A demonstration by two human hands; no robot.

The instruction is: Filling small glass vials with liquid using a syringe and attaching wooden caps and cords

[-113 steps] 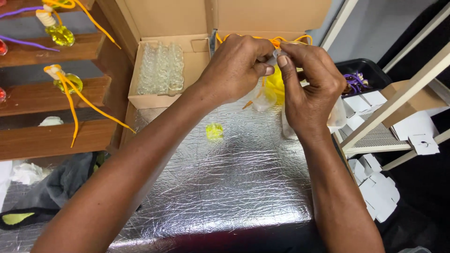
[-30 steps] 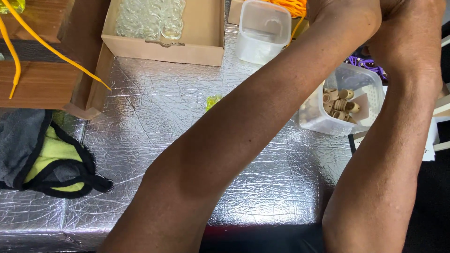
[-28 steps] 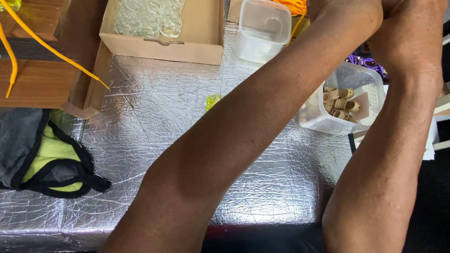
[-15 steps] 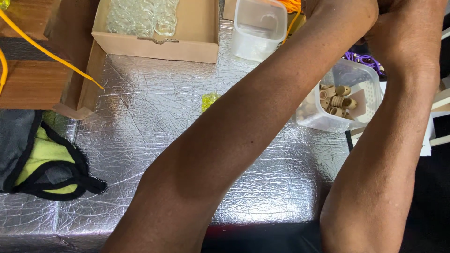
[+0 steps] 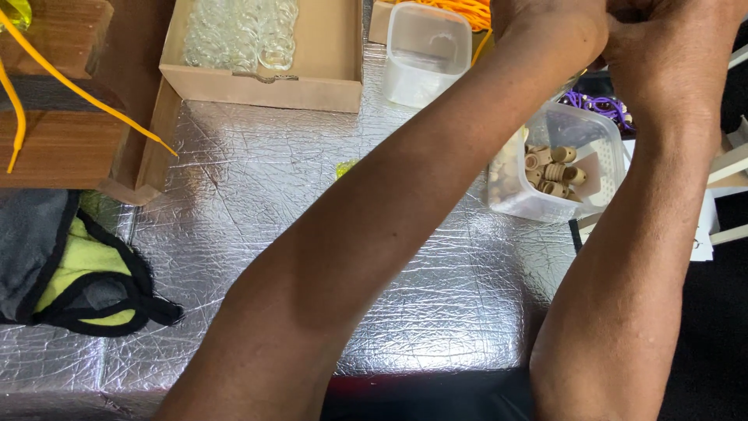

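Both my forearms reach up across the view, and only the backs of my hands show at the top edge. My left hand and my right hand are close together there, with the fingers cut off by the frame, so what they hold is hidden. Below them stands a clear tub of beige cork-like pieces. An empty clear plastic tub sits left of my left wrist, beside a bundle of orange cords. A small yellow piece lies on the silver foil tabletop.
A cardboard box holding clear glassy pieces stands at the back. A wooden shelf with an orange cord hanging off it is at the left. A grey and yellow cloth lies below it. Purple cords lie at the right.
Earlier my hands were in full view over the table, working on a yellow piece with orange cord. Now they are at the top edge, and the view has drifted slightly over the last second.
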